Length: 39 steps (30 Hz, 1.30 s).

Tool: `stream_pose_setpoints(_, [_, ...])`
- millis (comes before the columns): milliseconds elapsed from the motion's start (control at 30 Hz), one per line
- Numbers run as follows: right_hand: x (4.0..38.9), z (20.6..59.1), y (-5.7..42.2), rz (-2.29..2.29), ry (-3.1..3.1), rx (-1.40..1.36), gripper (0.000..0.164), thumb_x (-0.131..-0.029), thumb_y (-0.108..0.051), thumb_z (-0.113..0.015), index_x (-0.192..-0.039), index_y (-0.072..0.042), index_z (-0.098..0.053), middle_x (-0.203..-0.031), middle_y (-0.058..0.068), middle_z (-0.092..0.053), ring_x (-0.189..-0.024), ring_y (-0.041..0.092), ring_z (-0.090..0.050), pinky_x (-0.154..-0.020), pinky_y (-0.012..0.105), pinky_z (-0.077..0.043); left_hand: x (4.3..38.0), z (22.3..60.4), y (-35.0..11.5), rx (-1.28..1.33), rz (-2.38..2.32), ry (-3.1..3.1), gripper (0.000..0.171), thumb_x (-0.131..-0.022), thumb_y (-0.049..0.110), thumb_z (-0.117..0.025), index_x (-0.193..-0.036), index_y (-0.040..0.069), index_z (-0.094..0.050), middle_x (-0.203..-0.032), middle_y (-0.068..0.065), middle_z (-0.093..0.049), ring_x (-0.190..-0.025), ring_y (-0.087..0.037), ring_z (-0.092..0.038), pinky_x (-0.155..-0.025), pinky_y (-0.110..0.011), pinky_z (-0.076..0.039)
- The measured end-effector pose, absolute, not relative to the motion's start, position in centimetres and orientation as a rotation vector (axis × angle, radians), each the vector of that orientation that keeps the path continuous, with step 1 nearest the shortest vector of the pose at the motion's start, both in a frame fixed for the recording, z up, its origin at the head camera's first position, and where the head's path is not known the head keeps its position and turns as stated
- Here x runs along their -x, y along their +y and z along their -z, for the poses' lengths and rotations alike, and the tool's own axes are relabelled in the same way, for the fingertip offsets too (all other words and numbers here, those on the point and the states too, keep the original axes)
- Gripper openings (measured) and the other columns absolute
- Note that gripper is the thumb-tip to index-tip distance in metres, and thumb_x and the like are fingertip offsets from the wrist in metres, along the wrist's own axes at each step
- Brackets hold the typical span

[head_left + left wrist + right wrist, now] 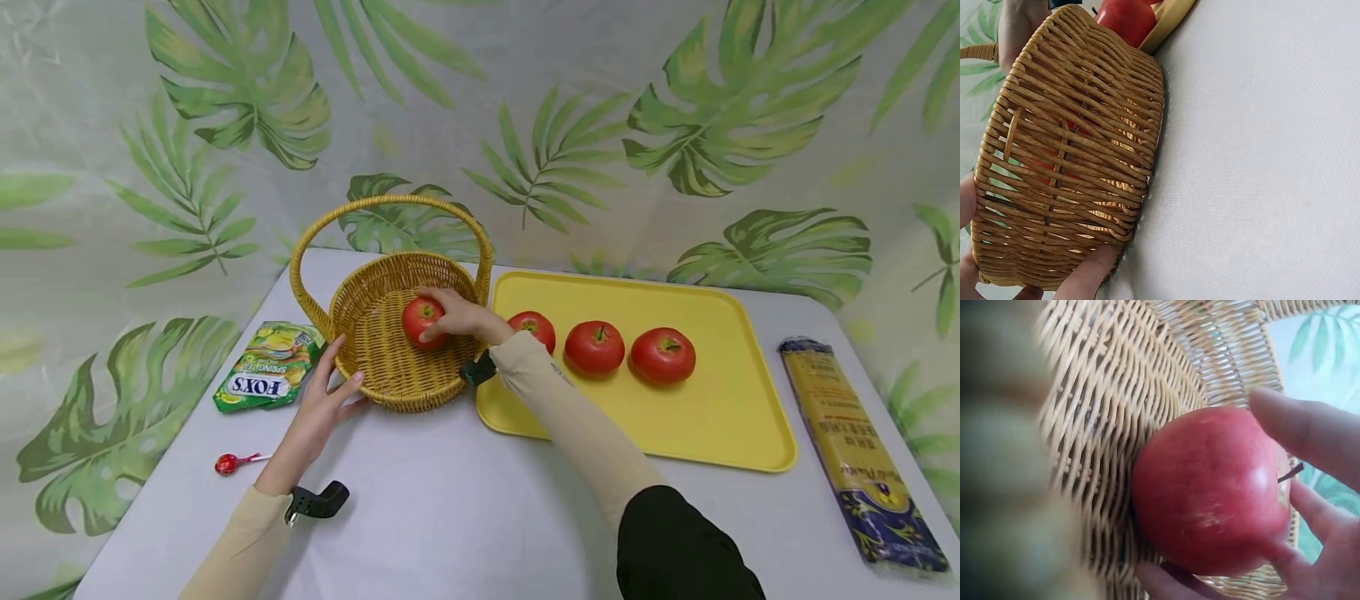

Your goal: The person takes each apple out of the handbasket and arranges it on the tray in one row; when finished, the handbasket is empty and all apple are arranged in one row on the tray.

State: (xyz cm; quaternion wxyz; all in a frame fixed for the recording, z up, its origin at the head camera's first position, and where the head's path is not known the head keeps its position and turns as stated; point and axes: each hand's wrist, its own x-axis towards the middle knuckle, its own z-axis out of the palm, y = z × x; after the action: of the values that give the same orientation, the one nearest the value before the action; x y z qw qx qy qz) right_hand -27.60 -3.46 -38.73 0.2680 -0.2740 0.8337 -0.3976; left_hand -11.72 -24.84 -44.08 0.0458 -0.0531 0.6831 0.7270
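My right hand (462,317) reaches into the round wicker basket (375,350) and holds a red apple (421,320), thumb on one side and fingers on the other. In the right wrist view the apple (1210,490) is against the woven wicker, its stem pointing toward the palm. At the basket's left front, my left hand (318,410) rests against the outer wall with fingers spread. Up close, the left wrist view has its fingertips (1088,273) on the weave. The basket's tall arched handle (390,200) stands upright.
Right of the basket, a yellow tray (720,417) bears three more red apples (663,356), one partly behind my right sleeve. A green FOX'S bag (266,367) and a red lollipop (227,464) lie at left. A long pasta packet (862,458) lies near the right edge.
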Motion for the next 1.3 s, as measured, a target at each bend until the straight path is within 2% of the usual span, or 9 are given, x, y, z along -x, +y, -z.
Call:
stream_pose_setpoints(233, [27.5, 39.3, -3.3, 1.092, 2.218, 0.677, 0.080, -0.082, -0.006, -0.070, -0.150, -0.015, -0.030, -0.148, 0.017, -0.023, -0.130, 0.032, -0.030, -0.101, 0.043, -0.038, 11.7, 44.0, -24.8, 0.178, -2.218, 2.084, 0.071, -0.101, 0.015, -0.050, -0.155, 0.024, -0.005, -0.157, -0.010, 0.010, -0.135, -0.043, -0.022, -0.103, -0.056, -0.034])
stream_pose_setpoints(500, [26.8, 39.7, -3.6, 1.081, 2.361, 0.754, 0.075, -0.079, -0.008, -0.076, -0.144, -0.016, -0.039, -0.136, 0.020, -0.037, -0.119, 0.033, -0.042, -0.097, 0.043, -0.043, 11.7, 44.0, -24.9, 0.179, -2.217, 2.087, 0.071, -0.101, 0.016, -0.050, -0.155, 0.024, -0.004, -0.157, -0.008, 0.010, -0.136, -0.043, -0.021, -0.103, -0.058, -0.033])
stream_pose_setpoints(900, [26.0, 39.3, -2.9, 1.118, 2.344, 0.867, 0.072, -0.079, -0.025, -0.078, -0.142, -0.026, -0.042, -0.135, 0.014, -0.035, -0.115, 0.027, -0.046, -0.095, 0.042, -0.045, 11.6, 44.0, -24.7, 0.189, -2.217, 2.083, 0.071, -0.101, 0.016, -0.050, -0.155, 0.025, -0.005, -0.157, -0.008, 0.010, -0.136, -0.042, -0.021, -0.103, -0.057, -0.034])
stream_pose_setpoints(1300, [26.0, 37.4, 0.5, 1.343, 2.209, 0.983, 0.069, -0.079, -0.025, -0.078, -0.140, -0.027, -0.045, -0.137, 0.004, -0.036, -0.117, 0.021, -0.044, -0.095, 0.040, -0.045, 11.6, 43.9, -24.6, 0.176, -2.234, 2.062, 0.071, -0.101, 0.014, -0.049, -0.155, 0.025, -0.004, -0.157, -0.008, 0.012, -0.136, -0.041, -0.020, -0.104, -0.057, -0.032])
